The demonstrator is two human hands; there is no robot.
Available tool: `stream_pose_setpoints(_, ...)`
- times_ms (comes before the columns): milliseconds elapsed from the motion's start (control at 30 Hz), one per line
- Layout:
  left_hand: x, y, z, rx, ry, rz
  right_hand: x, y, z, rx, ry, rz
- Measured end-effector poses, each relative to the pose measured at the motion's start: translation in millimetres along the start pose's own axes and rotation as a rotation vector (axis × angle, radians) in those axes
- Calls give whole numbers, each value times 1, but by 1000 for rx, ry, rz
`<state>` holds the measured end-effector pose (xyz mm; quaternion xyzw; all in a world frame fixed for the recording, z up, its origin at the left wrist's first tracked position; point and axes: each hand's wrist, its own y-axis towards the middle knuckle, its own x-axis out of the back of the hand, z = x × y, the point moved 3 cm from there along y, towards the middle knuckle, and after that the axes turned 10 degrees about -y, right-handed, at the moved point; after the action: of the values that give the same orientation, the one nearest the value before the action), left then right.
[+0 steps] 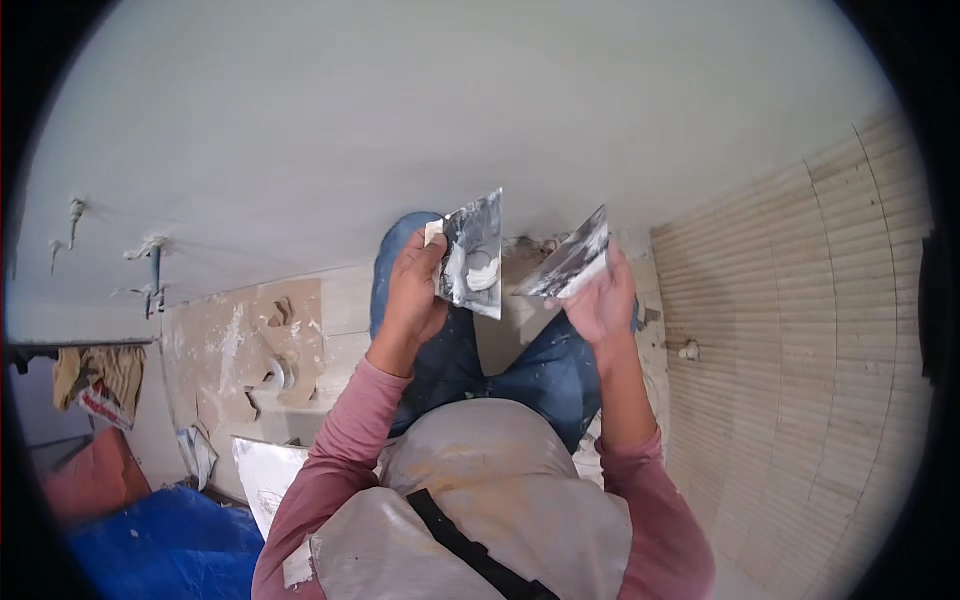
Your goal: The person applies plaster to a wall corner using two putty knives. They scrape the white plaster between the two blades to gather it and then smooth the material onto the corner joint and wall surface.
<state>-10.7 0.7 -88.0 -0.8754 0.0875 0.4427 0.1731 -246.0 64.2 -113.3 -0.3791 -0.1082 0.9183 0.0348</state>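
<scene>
My left hand [412,290] grips a flat metal putty blade [476,252] with a lump of white filler on its face. Close beside it, my right hand [603,300] holds a second, smeared metal blade [570,262], tilted with its edge pointing toward the first one. The two blades are close but I cannot tell whether they touch. Both are held in front of a smooth white plastered wall [420,110], above my knees in blue jeans.
A ribbed, tiled wall [800,330] stands at the right. Pipe stubs [153,270] stick out of the wall at the left. Below lie cardboard pieces [260,350], a blue tarp [170,545] and a white board [265,475].
</scene>
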Motion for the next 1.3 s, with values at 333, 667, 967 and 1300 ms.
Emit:
stream_pose_setpoints(333,-1,-7,12,208,51,130,4,3,-25,-334,-53,78)
stream_pose_setpoints(667,34,-2,38,222,163,-60,62,-43,-118,-638,-341,22)
stream_pose_setpoints(967,56,0,31,200,92,28,53,-91,-54,297,-2014,547)
stream_pose_setpoints(1300,63,-8,31,187,93,-27,48,-89,-56,-71,-2254,680)
